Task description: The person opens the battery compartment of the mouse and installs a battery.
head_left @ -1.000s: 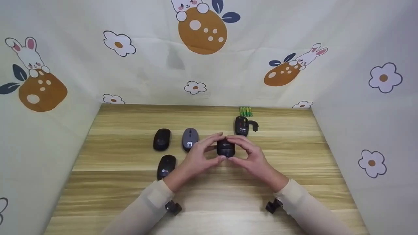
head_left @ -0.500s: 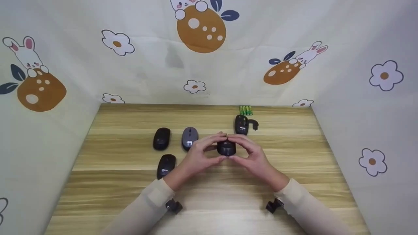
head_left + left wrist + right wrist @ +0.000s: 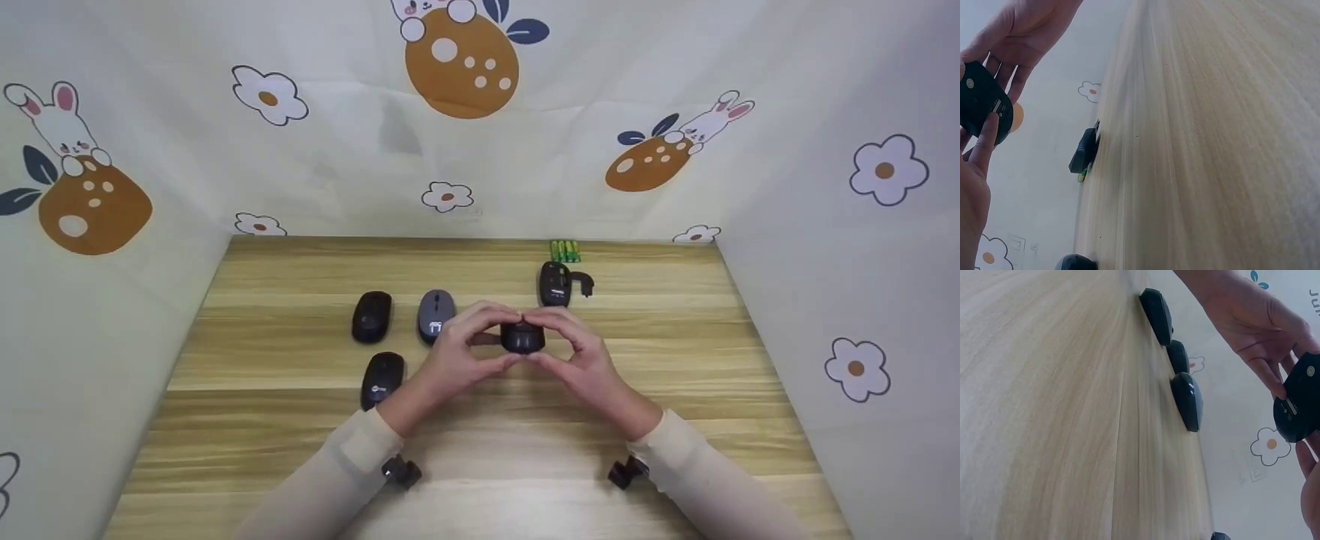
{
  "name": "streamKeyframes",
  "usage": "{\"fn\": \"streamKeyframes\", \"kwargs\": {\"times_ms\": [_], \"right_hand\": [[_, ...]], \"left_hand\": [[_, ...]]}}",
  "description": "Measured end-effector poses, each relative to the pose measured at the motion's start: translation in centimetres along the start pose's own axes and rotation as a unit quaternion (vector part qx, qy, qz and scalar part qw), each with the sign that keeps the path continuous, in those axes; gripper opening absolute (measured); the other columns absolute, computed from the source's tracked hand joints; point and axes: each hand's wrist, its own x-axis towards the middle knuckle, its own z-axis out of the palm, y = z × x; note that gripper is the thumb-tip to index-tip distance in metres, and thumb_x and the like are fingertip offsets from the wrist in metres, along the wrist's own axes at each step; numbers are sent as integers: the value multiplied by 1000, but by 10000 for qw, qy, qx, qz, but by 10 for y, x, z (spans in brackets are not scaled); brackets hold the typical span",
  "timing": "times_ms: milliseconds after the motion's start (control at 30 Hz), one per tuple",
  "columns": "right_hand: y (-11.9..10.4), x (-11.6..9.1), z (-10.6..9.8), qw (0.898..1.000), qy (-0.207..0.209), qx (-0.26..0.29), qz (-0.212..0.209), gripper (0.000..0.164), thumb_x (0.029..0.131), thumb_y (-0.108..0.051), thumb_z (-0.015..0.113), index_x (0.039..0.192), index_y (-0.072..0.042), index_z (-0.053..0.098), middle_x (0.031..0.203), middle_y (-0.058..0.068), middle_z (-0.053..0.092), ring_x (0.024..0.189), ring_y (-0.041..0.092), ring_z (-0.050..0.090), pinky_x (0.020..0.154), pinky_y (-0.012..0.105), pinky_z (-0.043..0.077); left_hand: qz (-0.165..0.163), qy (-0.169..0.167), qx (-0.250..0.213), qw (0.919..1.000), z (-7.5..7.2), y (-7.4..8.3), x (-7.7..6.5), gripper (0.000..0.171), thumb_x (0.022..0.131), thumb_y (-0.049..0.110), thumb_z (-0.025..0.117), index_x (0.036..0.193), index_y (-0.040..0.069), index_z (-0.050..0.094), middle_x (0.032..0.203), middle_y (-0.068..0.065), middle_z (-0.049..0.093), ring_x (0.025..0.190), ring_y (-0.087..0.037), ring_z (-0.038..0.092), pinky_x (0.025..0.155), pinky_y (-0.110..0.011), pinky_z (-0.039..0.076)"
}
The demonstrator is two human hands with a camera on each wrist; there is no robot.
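Plain cream left sleeve point(image 3: 322, 480), full length, and the right sleeve point(image 3: 709, 476) is a perfect match! Blocky black left wrist camera point(image 3: 403, 473) juts out, right wrist camera point(image 3: 626, 473) its twin; left hand point(image 3: 455, 360), right hand point(image 3: 585, 361), both bare!

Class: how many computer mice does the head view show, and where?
5: the held mouse between left hand and right hand; a grey mouse to its left; a black mouse farther left; another black mouse below that; an opened mouse by the batteries.

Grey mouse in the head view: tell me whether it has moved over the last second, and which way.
No: the grey mouse keeps its place against the back edge of the wooden table; both drift slightly up the picture together.
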Motion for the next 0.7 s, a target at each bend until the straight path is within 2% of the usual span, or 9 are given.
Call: {"fn": "streamKeyframes", "kwargs": {"times_ms": [167, 333, 467, 567, 700], "right_hand": [[0, 2, -1, 9988, 44, -296, -394, 50, 92, 7, 84, 138, -5, 73, 133, 13, 73, 122, 27, 69, 110, 35, 57], [0, 6, -1, 9958, 124, -453, -785, 49, 89, 12, 85, 134, -2, 73, 126, 15, 73, 115, 26, 71, 105, 33, 59], [0, 6, 0, 9960, 169, -393, -782, 50, 84, 17, 85, 131, 2, 73, 123, 17, 73, 114, 26, 70, 106, 31, 58], [0, 6, 2, 9959, 221, -366, -793, 50, 81, 21, 84, 127, 5, 73, 121, 20, 73, 112, 25, 70, 105, 29, 57], [0, 6, 2, 9966, 237, -343, -708, 50, 81, 22, 83, 127, 5, 73, 121, 20, 72, 112, 23, 70, 105, 28, 57]], "left_hand": [[163, 84, -13, 9998, 0, -1, 1, 45, 92, -3, 86, 134, 9, 75, 132, -4, 72, 120, -26, 74, 92, -37, 67], [316, 136, -30, 9994, 1, 0, 3, 44, 92, -7, 83, 132, 8, 75, 127, -4, 73, 118, -25, 75, 88, -37, 68], [381, 165, 29, 9991, 1, 0, 2, 45, 91, -8, 84, 132, 7, 75, 127, -6, 74, 116, -25, 75, 87, -37, 68], [463, 243, 287, 9982, 2, -1, 3, 45, 88, -8, 87, 130, 6, 75, 126, -8, 75, 114, -26, 74, 86, -38, 69], [607, 376, 693, 9950, 3, -3, 4, 46, 84, -6, 91, 126, 4, 76, 122, -10, 77, 111, -26, 73, 84, -47, 68]]}}
